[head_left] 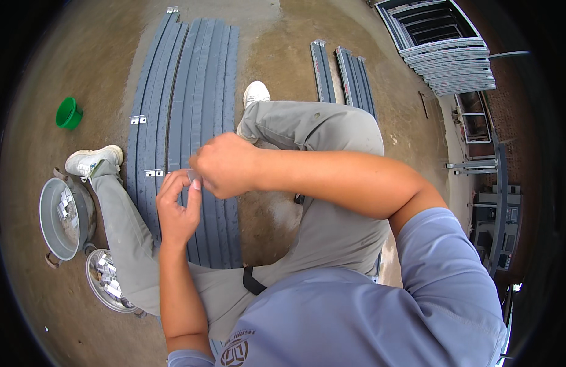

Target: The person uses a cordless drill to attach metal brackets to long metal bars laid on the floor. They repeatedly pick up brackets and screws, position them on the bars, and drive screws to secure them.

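Both of my hands meet above a row of long grey metal profiles lying side by side between my legs. My left hand pinches a small flat greyish piece between thumb and fingers; its exact kind is too small to tell. Against the left fingertips, my right hand is closed with its back toward me, so whatever its fingers hold is hidden. A small silver bracket with holes sits on the profiles just left of my hands. Another bracket lies farther up the same profiles.
By my left leg stand a deep metal pot and a shallower metal bowl, both holding small silver pieces. A green bucket is at far left. Shorter profiles lie beyond my right knee; stacked metal frames stand at far right.
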Demonstrator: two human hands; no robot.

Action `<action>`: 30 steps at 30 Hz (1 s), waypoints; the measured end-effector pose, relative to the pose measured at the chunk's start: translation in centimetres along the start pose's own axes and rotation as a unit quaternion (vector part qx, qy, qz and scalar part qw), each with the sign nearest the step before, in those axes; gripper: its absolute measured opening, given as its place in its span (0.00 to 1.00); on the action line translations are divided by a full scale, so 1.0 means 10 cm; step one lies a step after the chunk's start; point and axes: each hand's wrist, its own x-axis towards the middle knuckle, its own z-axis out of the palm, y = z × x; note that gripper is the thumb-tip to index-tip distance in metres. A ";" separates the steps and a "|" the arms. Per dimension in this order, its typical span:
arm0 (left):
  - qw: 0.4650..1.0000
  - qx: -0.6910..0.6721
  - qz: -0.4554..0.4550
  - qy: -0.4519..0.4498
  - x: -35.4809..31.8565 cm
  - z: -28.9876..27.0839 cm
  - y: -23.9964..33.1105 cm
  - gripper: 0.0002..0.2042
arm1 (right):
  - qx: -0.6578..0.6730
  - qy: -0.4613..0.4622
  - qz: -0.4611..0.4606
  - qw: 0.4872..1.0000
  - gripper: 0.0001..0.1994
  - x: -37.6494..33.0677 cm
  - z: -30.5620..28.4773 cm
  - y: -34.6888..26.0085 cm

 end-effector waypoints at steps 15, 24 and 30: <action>0.988 -0.093 -0.084 0.088 -0.06 -0.03 -0.13 0.11 | -0.002 -0.103 0.175 0.979 0.06 -0.05 -0.08 0.60; 0.962 -0.206 -0.123 0.131 -0.04 -0.14 -0.16 0.13 | -0.150 -0.422 0.127 0.885 0.09 -0.23 0.06 0.49; 0.964 -0.163 -0.153 0.141 -0.04 -0.12 -0.19 0.14 | -0.002 -0.206 0.105 0.973 0.08 -0.14 -0.09 0.50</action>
